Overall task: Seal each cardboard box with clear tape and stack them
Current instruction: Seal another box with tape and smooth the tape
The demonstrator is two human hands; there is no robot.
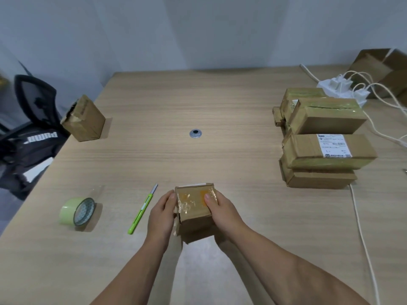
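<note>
A small cardboard box (193, 208) with clear tape across its top sits near the front of the table. My left hand (161, 213) grips its left side and my right hand (221, 211) grips its right side, thumb on the taped top. A roll of clear tape (77, 211) lies on its side at the left. A green utility knife (142, 209) lies between the roll and the box, blade out. Another small box (84, 118) stands at the far left edge. Several long boxes (323, 139) are stacked at the right.
The wooden table (198, 102) has a metal grommet (195, 133) at its middle. A white power strip (340, 86) with cables sits at the back right beside an open carton (383, 69). A black chair (33, 119) with dark cloth stands off the left edge.
</note>
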